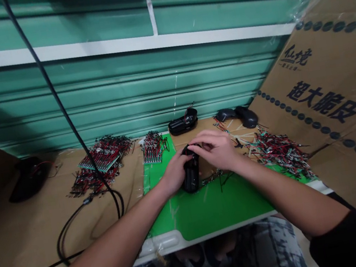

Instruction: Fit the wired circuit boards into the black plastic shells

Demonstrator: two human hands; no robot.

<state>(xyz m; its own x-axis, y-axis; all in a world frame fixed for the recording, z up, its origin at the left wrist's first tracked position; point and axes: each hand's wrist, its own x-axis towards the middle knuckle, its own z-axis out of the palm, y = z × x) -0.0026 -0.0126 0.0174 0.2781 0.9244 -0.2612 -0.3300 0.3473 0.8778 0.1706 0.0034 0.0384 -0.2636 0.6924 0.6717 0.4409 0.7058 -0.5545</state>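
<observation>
My left hand [175, 172] is wrapped round a black plastic mouse shell [191, 174] held just above the green mat [211, 210]. My right hand [215, 149] lies over the top end of the same shell, its fingers curled and pressing at the shell's upper edge. Thin red and black wires trail from under the right hand onto the mat. What the right fingertips pinch is hidden.
A pile of green circuit boards with red and black wires [102, 162] lies left, a smaller bundle [153, 148] beside it. Loose wires [279, 148] are heaped right. More black shells [183, 122] [238, 115] sit at the back. A black cable [70, 124] hangs down left. A cardboard box [339, 97] leans right.
</observation>
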